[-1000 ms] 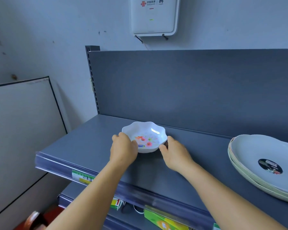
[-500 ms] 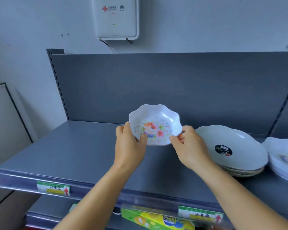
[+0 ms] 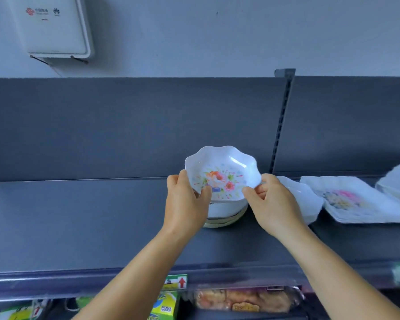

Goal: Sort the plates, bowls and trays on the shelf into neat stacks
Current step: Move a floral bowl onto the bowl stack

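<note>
Head view shows both hands carrying one small white scalloped bowl with a painted flower spray (image 3: pixel 222 174) above the grey metal shelf (image 3: pixel 79 222). The left hand (image 3: pixel 185 204) pinches its left rim, thumb on the inside; the right hand (image 3: pixel 273 204) pinches the right rim between thumb and curled fingers. The bowl hangs tilted toward the person, directly above a short pile of cream and white round plates (image 3: pixel 224 217), and whether it touches that pile cannot be told. To the right lie a plain white dish (image 3: pixel 307 199) partly behind the right hand, a stack of square white floral trays (image 3: pixel 356 199) just beside it, and further white ware (image 3: pixel 397 181) at the frame's edge, blurred. Judging from this, sorting is partway: some piles look formed, the bowl still needs a matching place, and the right-hand pieces look unsettled.
</note>
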Motion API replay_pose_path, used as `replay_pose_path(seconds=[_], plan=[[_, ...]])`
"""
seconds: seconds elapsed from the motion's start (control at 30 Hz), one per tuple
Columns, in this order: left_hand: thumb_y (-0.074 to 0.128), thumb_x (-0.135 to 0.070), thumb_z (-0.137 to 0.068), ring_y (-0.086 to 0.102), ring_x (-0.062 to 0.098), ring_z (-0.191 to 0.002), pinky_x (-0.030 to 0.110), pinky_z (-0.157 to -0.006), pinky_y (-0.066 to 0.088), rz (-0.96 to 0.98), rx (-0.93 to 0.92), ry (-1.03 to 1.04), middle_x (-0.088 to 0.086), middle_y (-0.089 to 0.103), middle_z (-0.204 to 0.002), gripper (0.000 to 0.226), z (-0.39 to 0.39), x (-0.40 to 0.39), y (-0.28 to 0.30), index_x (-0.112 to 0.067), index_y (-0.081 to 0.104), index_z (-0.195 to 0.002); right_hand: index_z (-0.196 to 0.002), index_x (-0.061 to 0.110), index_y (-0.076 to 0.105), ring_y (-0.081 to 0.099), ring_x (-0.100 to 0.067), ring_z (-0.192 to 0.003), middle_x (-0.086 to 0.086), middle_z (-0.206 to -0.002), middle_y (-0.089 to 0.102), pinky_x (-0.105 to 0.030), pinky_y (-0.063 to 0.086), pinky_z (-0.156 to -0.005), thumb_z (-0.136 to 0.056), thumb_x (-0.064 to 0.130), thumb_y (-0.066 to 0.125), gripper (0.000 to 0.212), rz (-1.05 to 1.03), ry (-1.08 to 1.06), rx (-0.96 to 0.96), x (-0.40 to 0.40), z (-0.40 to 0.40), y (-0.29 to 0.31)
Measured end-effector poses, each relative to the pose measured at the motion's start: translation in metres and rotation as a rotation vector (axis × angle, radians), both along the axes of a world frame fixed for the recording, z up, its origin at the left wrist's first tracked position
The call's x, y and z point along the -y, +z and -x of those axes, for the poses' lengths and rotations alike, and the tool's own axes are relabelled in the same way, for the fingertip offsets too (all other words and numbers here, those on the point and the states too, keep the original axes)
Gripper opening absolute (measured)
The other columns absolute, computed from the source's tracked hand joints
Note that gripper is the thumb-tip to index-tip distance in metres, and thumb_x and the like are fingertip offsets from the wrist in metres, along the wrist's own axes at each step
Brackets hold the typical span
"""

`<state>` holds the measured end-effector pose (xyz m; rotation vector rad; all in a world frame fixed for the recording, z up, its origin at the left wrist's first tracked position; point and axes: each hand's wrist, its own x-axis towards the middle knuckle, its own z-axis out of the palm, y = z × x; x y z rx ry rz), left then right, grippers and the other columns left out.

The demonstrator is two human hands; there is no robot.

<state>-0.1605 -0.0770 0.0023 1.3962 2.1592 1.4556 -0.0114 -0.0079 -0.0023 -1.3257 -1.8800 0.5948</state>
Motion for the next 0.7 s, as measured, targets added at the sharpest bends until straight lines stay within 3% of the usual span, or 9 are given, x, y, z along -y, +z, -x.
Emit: replay_pose_path(seconds=[0.1, 0.3, 0.4, 0.6, 0.7], plan=[[0.053, -0.028, -0.095, 0.046, -0.003, -0.066, 0.018, -0.063, 0.033, 0.041, -0.009, -0.052, -0.006, 0.036, -0.107, 0.022, -0.036, -0.019, -0.002, -0.015, 0.049, -0.112, -0.099, 0.015, 0.054, 0.06, -0.021, -0.086, 0.002, -0.092, 0.065, -0.031, 0.046, -0.067, -0.091, 0.035, 0.055, 0.022, 0.003, -0.05, 0.023, -0.015, -0.039, -0.003], [0.058, -0.032, -0.092, 0.053, 0.009, -0.069, 0.019, -0.057, 0.037, 0.113, -0.009, -0.155, -0.004, 0.037, -0.111, 0.031, -0.094, -0.053, -0.005, -0.015, 0.05, -0.117, -0.09, 0.01, 0.053, 0.056, -0.023, -0.076, -0.003, -0.086, 0.063, -0.028, 0.034, -0.053, -0.092, 0.033, 0.053, 0.023, 0.008, -0.124, 0.105, -0.048, -0.101, -0.01], [0.061, -0.033, -0.09, 0.052, 0.016, -0.081, 0.02, -0.072, 0.038, 0.158, -0.03, -0.175, -0.002, 0.037, -0.112, 0.04, -0.112, -0.068, -0.01, -0.014, 0.049, -0.123, -0.085, 0.01, 0.049, 0.047, -0.022, -0.068, -0.003, -0.077, 0.057, -0.028, 0.029, -0.05, -0.092, 0.032, 0.051, 0.023, 0.039, -0.126, 0.154, -0.063, -0.119, -0.017], [0.064, -0.038, -0.087, 0.053, 0.024, -0.104, 0.028, -0.087, 0.043, 0.311, -0.144, -0.117, 0.007, 0.044, -0.119, 0.048, -0.13, -0.085, -0.025, -0.009, 0.05, -0.122, -0.089, 0.008, 0.05, 0.047, -0.023, -0.071, 0.0, -0.067, 0.048, -0.029, 0.033, -0.053, -0.093, 0.03, 0.05, 0.023, 0.137, -0.077, 0.247, -0.08, -0.138, -0.029], [0.062, -0.043, -0.087, 0.051, 0.027, -0.109, 0.03, -0.089, 0.041, 0.379, -0.212, -0.057, 0.008, 0.045, -0.119, 0.049, -0.134, -0.086, -0.026, -0.006, 0.052, -0.118, -0.109, 0.006, 0.054, 0.053, -0.026, -0.078, -0.003, -0.074, 0.049, -0.032, 0.042, -0.064, -0.093, 0.031, 0.047, 0.03, 0.158, -0.024, 0.308, -0.083, -0.139, -0.032]])
